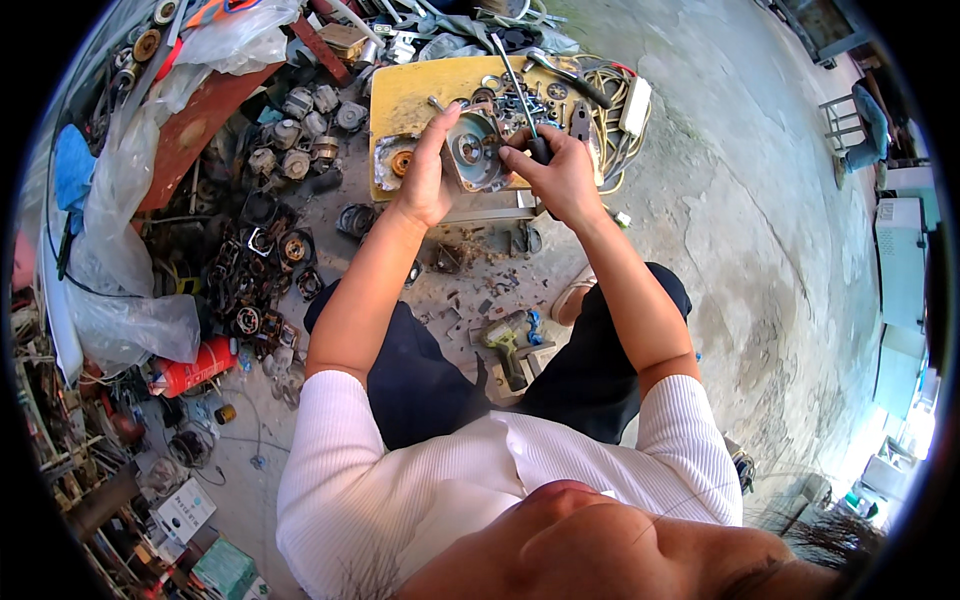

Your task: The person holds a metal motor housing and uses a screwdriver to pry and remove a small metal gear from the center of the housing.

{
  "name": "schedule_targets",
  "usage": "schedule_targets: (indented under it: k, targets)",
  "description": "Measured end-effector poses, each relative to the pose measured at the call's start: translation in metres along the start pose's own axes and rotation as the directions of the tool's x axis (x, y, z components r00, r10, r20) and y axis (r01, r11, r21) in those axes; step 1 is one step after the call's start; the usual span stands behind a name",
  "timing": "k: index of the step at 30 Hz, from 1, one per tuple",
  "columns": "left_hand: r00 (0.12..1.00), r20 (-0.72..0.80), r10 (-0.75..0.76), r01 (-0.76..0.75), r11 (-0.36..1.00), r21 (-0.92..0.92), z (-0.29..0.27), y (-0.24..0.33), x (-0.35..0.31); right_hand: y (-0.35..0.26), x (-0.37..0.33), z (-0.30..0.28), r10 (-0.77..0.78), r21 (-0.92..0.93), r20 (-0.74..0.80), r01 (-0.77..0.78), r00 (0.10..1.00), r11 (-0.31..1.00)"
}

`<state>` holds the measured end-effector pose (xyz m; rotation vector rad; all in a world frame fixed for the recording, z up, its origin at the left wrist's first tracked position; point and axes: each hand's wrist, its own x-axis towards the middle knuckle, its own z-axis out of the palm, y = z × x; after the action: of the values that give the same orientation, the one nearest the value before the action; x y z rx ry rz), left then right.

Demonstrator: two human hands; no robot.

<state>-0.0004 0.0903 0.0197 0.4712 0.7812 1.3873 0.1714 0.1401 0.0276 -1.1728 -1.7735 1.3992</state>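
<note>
Over the near edge of a small yellow table (400,85), my left hand (428,180) grips a round-bowled metal motor housing (474,150) by its left side, thumb pointing up. The housing is tilted so its hollow inside shows. My right hand (562,172) is closed round the dark handle of a screwdriver (517,88), whose shaft points up and away. Its fingers are close to the housing's right edge; whether they touch it I cannot tell. Left of my left hand lies another housing part (398,162) with a copper-coloured ring.
Small parts, a ratchet wrench (570,78), pliers (580,122) and a white power strip (636,106) are at the table's right. A green cordless drill (508,350) stands between my legs. Motors (295,163) are heaped at left, near a red cylinder (195,367).
</note>
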Motion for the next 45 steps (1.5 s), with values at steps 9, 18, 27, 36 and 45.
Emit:
schedule_targets:
  k: [9,18,27,36,45]
  targets:
    - [0.997,-0.073,0.001,-0.008,0.995,-0.095,-0.025,0.008,0.002,-0.003,-0.001,0.008,-0.502,-0.339,0.003,0.473,0.865,0.813]
    - [0.984,0.135,-0.115,0.143,0.965,-0.219,-0.049,0.022,0.0,0.009,0.003,0.008,-0.755,-0.508,0.206,0.728,0.622,0.46]
    - [0.988,0.121,-0.091,0.129,0.926,-0.354,-0.049,0.035,-0.009,0.001,0.005,0.003,-0.825,-0.594,0.167,0.723,0.54,0.353]
    - [0.971,0.128,-0.2,0.228,0.937,-0.265,-0.049,0.021,-0.004,0.004,0.005,0.009,-0.743,-0.43,0.079,0.695,0.664,0.575]
    - [0.973,0.186,-0.139,0.198,0.916,-0.349,-0.052,0.035,-0.009,0.003,0.006,-0.001,-0.803,-0.579,0.139,0.706,0.58,0.409]
